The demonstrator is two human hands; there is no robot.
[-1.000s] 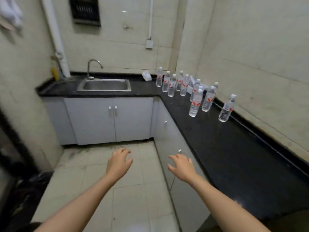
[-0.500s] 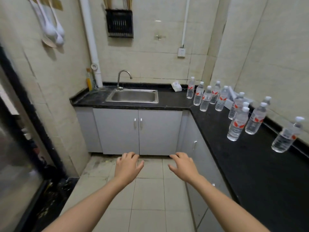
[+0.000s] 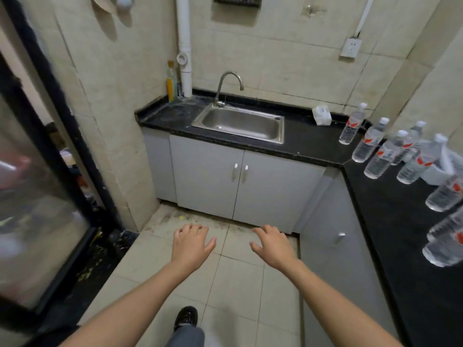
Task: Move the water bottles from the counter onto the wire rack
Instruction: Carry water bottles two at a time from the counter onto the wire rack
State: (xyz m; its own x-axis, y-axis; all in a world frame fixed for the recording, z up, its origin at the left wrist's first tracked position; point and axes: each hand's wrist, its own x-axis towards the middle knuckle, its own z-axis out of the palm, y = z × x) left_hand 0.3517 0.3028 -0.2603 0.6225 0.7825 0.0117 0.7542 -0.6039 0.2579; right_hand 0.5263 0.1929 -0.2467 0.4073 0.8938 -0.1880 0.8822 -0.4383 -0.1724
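At the far left stands a glass door (image 3: 37, 221) in a black frame, blurred. Past the tiled wall, a yellow bottle (image 3: 170, 82) stands in the back left corner of the black worktop (image 3: 313, 144), just beside a white pipe (image 3: 184, 46) that runs up the wall.

The left hand (image 3: 191, 247) is held out palm down over the floor (image 3: 238, 291), its fingers loosely spread and holding nothing. Below it, near the bottom edge, a black shoe (image 3: 185, 318) rests on the tiles.

A curved tap (image 3: 226, 83) rises behind the steel sink (image 3: 240, 122) set into the worktop. Under the sink are grey cupboard doors (image 3: 208, 181) with two small handles.

The right hand (image 3: 274, 247) hangs level with the left and apart from it, also palm down with its fingers relaxed and spread, gripping nothing.

Further right, a white packet (image 3: 322, 115) lies against the back wall, and a socket (image 3: 350, 47) sits on the wall above it.

The water bottles (image 3: 369, 141), clear with white caps and red labels, stand on the worktop from its corner along the right side. The nearest ones are blurred and cut by the right edge. Both hands are well apart from them.
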